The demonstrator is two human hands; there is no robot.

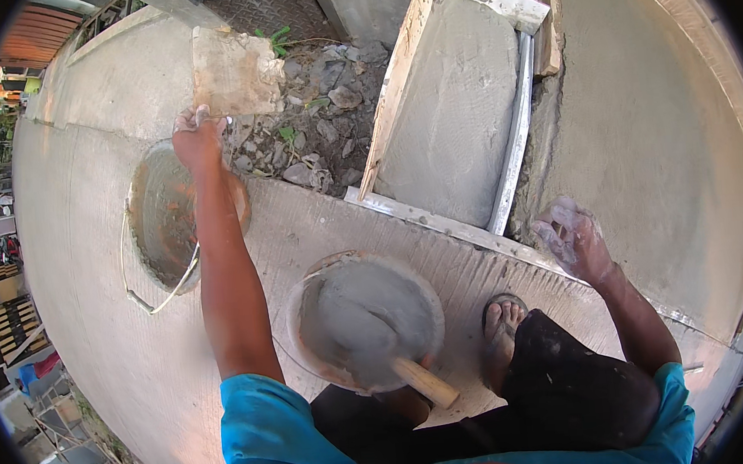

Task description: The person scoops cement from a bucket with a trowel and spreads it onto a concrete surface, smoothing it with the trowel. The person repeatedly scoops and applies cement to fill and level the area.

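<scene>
Currently, through the head camera, I see the left hand (198, 139) gripping a flat, crusty board (235, 68) by its lower corner, beside the rubble (322, 105) and beyond a mortar-smeared bucket (149, 236). I also see the right hand (576, 238) half open near the grey slab (644, 149), while a wooden-handled tool (425, 381) rests in the mortar tub (296, 332).

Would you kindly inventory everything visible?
Near bucket: one, greyish, lower centre
Mix: one batch, grey, near bucket
Handle: one, tan, lower centre
Far bucket: one, brownish, left
Flat piece: one, beige, upper left
Rubble: many, grey, upper centre
Weeds: few, green, by rubble
Framed panel: one, grey, upper right
Slab: one, grey, right
Pavement: one, pale, beneath buckets
Structures: several, mixed, far left
Sandal: one, dark, bottom
Sleeves: two, blue, bottom
Left hand, right hand: two, dusty, either side
</scene>
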